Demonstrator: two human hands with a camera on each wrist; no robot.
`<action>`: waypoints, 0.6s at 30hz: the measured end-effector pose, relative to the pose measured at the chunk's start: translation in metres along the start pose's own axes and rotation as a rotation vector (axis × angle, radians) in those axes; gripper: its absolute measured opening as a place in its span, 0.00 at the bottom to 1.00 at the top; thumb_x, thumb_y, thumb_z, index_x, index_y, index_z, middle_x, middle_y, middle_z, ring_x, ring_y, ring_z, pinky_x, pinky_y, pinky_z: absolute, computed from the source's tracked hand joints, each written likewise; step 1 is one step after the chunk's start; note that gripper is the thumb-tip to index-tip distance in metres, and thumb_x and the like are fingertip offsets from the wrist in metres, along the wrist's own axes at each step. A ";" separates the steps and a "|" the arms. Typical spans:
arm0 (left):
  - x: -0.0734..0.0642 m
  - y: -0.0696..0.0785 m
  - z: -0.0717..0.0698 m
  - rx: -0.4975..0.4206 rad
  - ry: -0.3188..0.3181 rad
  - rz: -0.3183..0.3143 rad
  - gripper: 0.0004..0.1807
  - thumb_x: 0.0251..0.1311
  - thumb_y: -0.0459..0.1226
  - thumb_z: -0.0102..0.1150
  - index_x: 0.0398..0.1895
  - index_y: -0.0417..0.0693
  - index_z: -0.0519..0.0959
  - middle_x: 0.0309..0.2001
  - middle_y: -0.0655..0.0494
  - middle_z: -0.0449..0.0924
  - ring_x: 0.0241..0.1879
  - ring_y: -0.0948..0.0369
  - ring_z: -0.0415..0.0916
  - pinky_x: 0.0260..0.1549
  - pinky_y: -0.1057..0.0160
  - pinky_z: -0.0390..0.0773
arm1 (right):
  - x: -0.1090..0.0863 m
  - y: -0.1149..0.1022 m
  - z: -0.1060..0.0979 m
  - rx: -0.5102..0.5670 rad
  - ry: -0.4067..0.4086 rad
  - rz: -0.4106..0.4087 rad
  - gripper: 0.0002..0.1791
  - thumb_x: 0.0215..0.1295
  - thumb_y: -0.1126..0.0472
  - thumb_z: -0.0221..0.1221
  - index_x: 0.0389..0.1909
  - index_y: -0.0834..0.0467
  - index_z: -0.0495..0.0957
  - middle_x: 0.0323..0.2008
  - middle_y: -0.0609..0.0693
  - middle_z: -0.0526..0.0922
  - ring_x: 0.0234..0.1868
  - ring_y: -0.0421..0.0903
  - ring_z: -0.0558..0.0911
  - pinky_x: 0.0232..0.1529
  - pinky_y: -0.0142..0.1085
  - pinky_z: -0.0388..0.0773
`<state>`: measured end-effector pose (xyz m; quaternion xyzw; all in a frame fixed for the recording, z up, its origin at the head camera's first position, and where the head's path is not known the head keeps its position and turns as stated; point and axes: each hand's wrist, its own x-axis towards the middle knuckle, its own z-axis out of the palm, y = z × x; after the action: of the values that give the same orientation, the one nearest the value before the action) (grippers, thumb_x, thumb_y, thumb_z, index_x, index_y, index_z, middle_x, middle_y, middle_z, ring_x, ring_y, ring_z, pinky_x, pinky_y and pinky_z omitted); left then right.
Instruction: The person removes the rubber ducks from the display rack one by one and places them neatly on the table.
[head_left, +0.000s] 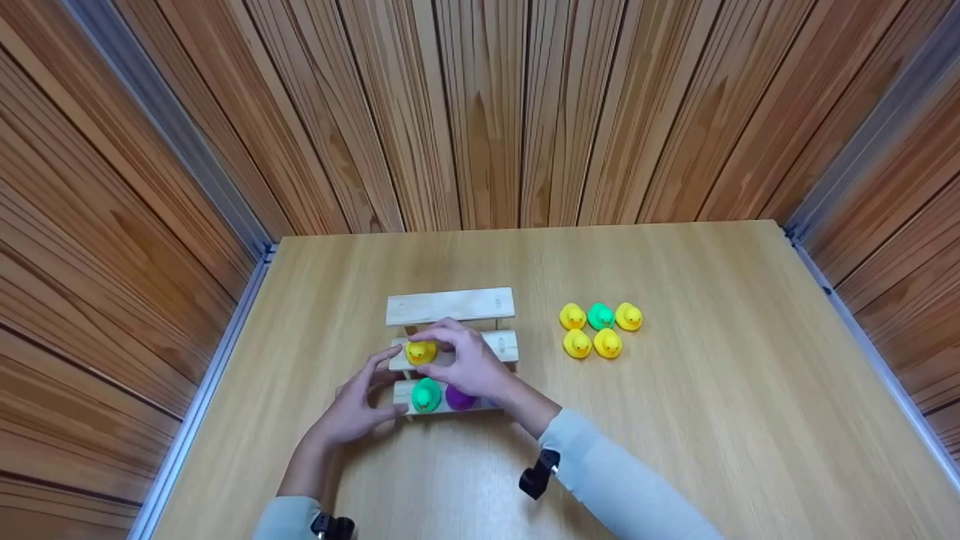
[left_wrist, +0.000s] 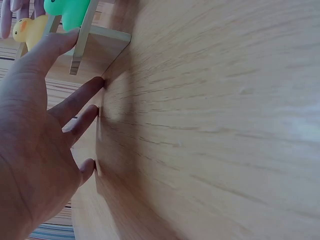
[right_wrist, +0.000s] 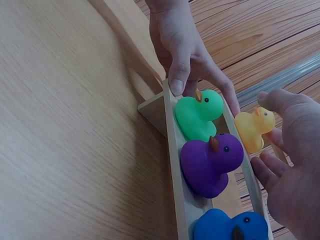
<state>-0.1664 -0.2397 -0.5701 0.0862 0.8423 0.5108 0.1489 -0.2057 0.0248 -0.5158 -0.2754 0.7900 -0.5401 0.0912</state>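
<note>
A three-tier wooden rack (head_left: 450,306) stands on the table. On its middle tier is a yellow rubber duck (head_left: 421,352), which my right hand (head_left: 471,364) pinches between thumb and fingers. My left hand (head_left: 356,411) is spread at the rack's left end. Its thumb (left_wrist: 62,42) touches the end of the lowest tier, and its other fingertips are down by the tabletop. Along that lowest tier sit a green duck (right_wrist: 197,115), a purple duck (right_wrist: 210,165) and a blue duck (right_wrist: 230,227); my right arm mostly covers the blue one in the head view.
To the right of the rack, several yellow ducks (head_left: 608,343) and one green duck (head_left: 601,316) are grouped in two rows. Wood-plank walls (head_left: 480,112) with metal corner rails (head_left: 202,397) enclose the table (head_left: 712,420) at the back and sides.
</note>
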 end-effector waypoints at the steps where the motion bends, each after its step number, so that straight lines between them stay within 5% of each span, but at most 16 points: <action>1: 0.000 0.000 0.000 0.007 0.001 0.001 0.50 0.69 0.40 0.79 0.86 0.78 0.61 0.81 0.46 0.77 0.84 0.40 0.71 0.84 0.17 0.50 | 0.000 0.000 0.000 -0.004 0.001 0.005 0.24 0.76 0.61 0.72 0.70 0.54 0.86 0.69 0.55 0.84 0.74 0.56 0.82 0.78 0.54 0.81; 18: 0.002 -0.002 0.001 0.103 0.030 0.024 0.51 0.67 0.45 0.81 0.87 0.75 0.60 0.79 0.45 0.80 0.83 0.40 0.73 0.80 0.20 0.40 | 0.001 -0.001 0.002 0.001 0.030 0.072 0.15 0.73 0.65 0.73 0.58 0.54 0.88 0.61 0.51 0.87 0.68 0.50 0.85 0.75 0.48 0.83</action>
<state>-0.1678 -0.2398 -0.5727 0.0964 0.8684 0.4699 0.1256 -0.2051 0.0227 -0.5160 -0.2387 0.8005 -0.5408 0.0991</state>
